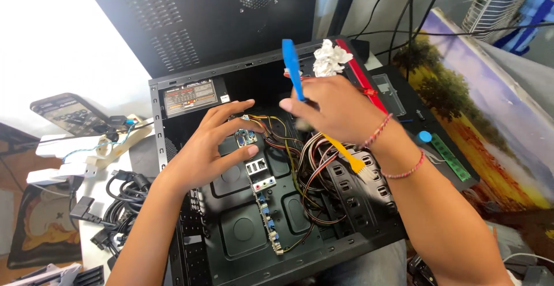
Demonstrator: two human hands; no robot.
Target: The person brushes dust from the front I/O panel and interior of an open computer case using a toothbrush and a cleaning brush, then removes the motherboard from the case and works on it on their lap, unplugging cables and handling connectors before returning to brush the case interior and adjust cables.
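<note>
Cluttered desk, open black computer case [190, 245]. My right hand [340, 113] grips blue brush [291, 66]; left hand [213, 147], fingers spread, hovers over wiring [311, 165]. Dusting stage; next needs gentle strokes.

Crumpled white paper wad [330, 57] at far edge of table. Black cable bundle [118, 202] at left edge; white power strip [60, 158] beyond it. Green memory stick [451, 157] at right edge. Landscape painting [490, 107] leaning right of table. Perforated black panel [196, 15] upright at far side.
</note>
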